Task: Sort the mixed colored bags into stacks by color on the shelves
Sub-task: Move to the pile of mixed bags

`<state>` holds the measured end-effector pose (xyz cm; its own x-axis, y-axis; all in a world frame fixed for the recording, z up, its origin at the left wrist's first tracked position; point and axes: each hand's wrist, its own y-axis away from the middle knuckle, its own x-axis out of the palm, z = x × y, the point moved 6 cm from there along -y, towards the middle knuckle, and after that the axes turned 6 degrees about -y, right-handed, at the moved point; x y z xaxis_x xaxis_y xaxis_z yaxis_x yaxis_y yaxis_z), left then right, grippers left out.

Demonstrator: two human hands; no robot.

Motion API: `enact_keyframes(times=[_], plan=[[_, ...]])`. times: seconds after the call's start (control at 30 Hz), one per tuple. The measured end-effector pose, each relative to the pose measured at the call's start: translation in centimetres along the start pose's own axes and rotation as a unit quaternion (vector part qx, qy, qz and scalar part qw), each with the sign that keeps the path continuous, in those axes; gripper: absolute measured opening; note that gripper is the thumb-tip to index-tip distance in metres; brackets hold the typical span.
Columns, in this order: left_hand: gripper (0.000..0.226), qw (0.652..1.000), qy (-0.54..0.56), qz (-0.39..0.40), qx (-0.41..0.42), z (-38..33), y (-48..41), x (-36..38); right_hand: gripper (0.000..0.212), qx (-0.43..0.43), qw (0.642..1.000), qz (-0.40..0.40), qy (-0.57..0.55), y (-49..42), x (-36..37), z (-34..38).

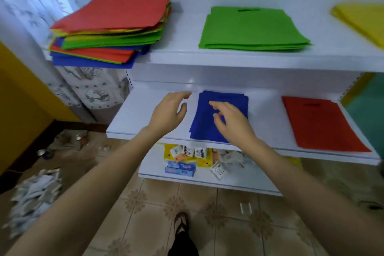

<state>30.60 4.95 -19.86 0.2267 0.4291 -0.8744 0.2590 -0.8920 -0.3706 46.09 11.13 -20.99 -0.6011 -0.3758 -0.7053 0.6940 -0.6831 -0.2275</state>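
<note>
Blue bag stack (220,116) at frame centre, middle shelf (133,114), long axis running away from viewer. Right hand (230,118) over it, fingers loosely spread, gripping nothing. Left hand (168,110) just beside its left edge, open, empty. Mixed pile (110,29) upper left, nearer left hand.

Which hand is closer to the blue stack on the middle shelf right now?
Right. The right hand is over the blue stack, fingers spread above its top bag. The left hand hovers open just off the stack's left edge, above bare shelf.
</note>
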Motion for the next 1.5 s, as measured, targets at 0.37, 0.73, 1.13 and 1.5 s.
enact_keyframes(times=[0.37,0.73,1.13,1.5], plan=[[0.038,0.985,-0.038,-0.159,0.061,7.8,-9.5,-21.1,0.034,-0.136,0.986,-0.095,-0.035,-13.7,-5.3,16.0],[0.04,0.99,-0.102,0.011,-0.092,27.7,-20.1,-22.3,0.041,0.096,0.984,-0.129,-0.076,-28.2,-1.2,14.7],[0.046,0.997,-0.027,0.049,-0.055,28.8,-21.9,-18.3,0.05,0.183,0.967,-0.13,-0.117,-30.5,-0.2,12.4],[0.043,0.985,0.144,0.011,-0.097,28.7,-23.1,-19.4,0.045,0.22,0.951,-0.146,-0.163,-29.6,-0.8,11.8]])
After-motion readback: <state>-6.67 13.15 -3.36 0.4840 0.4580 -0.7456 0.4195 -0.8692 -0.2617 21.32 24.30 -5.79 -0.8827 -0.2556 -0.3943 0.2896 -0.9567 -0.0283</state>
